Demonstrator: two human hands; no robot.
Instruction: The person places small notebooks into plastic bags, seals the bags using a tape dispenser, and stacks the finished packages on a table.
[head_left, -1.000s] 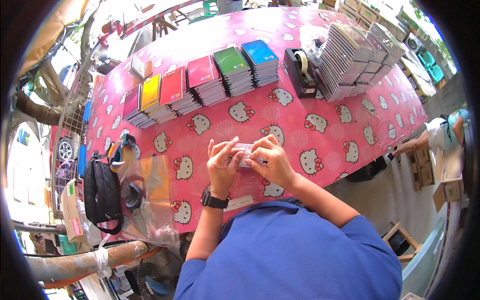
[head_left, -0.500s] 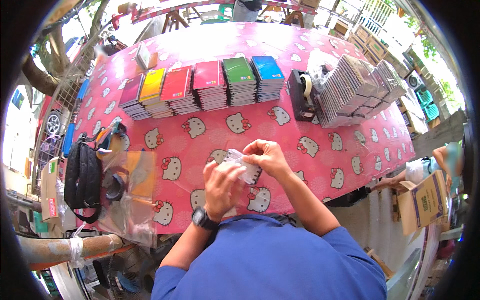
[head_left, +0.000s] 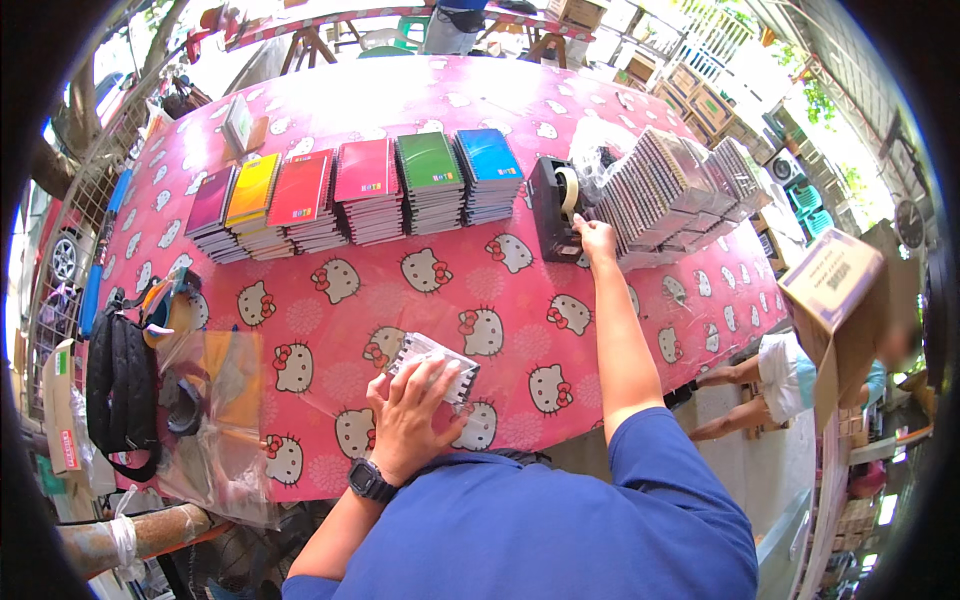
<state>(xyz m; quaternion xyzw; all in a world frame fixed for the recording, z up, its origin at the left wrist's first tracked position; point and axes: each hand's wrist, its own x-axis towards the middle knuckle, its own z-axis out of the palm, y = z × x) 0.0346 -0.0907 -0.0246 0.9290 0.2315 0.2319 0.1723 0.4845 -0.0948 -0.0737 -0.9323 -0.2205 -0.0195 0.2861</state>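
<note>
A small spiral notebook (head_left: pixel 462 378) in what looks like clear plastic lies on the table in front of me. My left hand (head_left: pixel 408 420) rests over it, fingers draped across its cover and holding it. Forward and to the right, my right hand (head_left: pixel 594 238) reaches to the front end of a black tape dispenser (head_left: pixel 546 210), its fingers pinched together at the tape's loose end. The tape roll (head_left: pixel 568 188) sits in the dispenser. The exact grip on the tape is too small to see clearly.
Stacks of notebooks, from purple (head_left: pixel 212 200) to blue (head_left: pixel 488 155), stand in a row. Plastic-wrapped notebooks (head_left: pixel 650 195) are piled right of the dispenser. A black backpack (head_left: pixel 122 380) and plastic bags (head_left: pixel 215 430) lie at the left. Another person holds a cardboard box (head_left: pixel 832 280) at the right.
My right hand has left the small notebook and stretched forward to the tape dispenser. My left hand now holds the notebook down on the table. The view has shifted slightly.
</note>
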